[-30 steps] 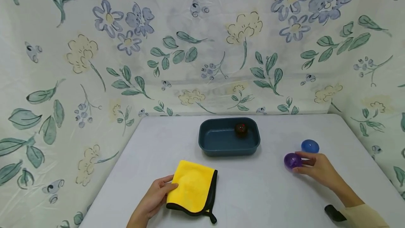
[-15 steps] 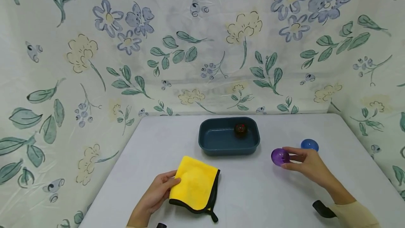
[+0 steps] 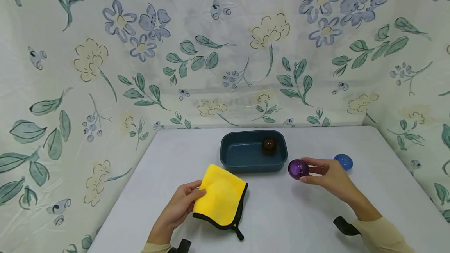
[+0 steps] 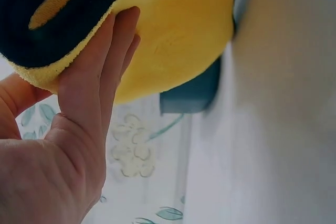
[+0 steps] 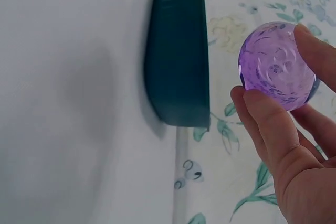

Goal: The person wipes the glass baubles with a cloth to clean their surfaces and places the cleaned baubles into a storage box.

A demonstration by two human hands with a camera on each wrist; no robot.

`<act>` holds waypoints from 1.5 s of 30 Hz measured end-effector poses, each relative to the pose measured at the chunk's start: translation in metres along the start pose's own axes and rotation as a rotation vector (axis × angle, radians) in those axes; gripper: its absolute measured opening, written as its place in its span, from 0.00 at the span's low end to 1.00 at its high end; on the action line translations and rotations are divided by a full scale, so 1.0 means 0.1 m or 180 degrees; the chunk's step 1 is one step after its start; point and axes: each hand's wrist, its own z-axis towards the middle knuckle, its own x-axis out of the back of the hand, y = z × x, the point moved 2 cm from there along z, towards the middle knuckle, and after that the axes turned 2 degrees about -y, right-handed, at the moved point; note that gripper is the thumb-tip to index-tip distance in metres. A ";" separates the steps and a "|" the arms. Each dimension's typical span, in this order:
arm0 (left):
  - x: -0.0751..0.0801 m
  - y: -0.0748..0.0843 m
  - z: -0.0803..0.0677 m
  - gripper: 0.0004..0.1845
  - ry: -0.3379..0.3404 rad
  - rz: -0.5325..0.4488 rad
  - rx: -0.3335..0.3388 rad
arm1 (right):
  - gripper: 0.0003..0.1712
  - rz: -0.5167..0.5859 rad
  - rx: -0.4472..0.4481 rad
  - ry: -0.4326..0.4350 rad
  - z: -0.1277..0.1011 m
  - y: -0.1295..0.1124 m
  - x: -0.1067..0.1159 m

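My left hand (image 3: 181, 204) pinches the left edge of a folded yellow cloth (image 3: 220, 196) with black trim, thumb on the upper face and fingers beneath, as the left wrist view shows. A small black loop dangles from the cloth's lower corner. Between the thumb and fingertips of my right hand (image 3: 327, 177) is a clear purple ball (image 5: 275, 66), raised above the table just right of a dark teal tray (image 3: 253, 167). Inside the tray, toward its right end, lies a dark red-brown ball (image 3: 269, 145).
A blue ball (image 3: 343, 161) sits on the white table (image 3: 281, 218) behind my right hand. Floral cloth (image 3: 211, 69) hangs behind the table and along its sides. Black wrist straps (image 3: 346, 226) show at both sleeves.
My right hand has lifted the purple ball and carried it left toward the tray, away from the blue ball. The left hand has moved the yellow cloth slightly up and right.
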 end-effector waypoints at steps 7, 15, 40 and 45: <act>-0.04 0.14 0.05 0.36 -0.0001 0.0100 -0.0180 | 0.34 0.0099 0.0040 -0.0064 0.06 -0.11 -0.06; -0.11 0.34 0.13 0.35 0.0074 0.0249 -0.0325 | 0.34 0.0179 0.0145 -0.0095 0.15 -0.29 -0.13; -0.52 0.92 0.51 0.30 0.0318 0.0463 -0.0587 | 0.33 0.0706 0.0554 -0.0063 0.46 -0.71 -0.54; -0.65 0.94 0.58 0.30 0.0308 0.0486 -0.0669 | 0.33 0.0793 0.0508 -0.0088 0.48 -0.72 -0.65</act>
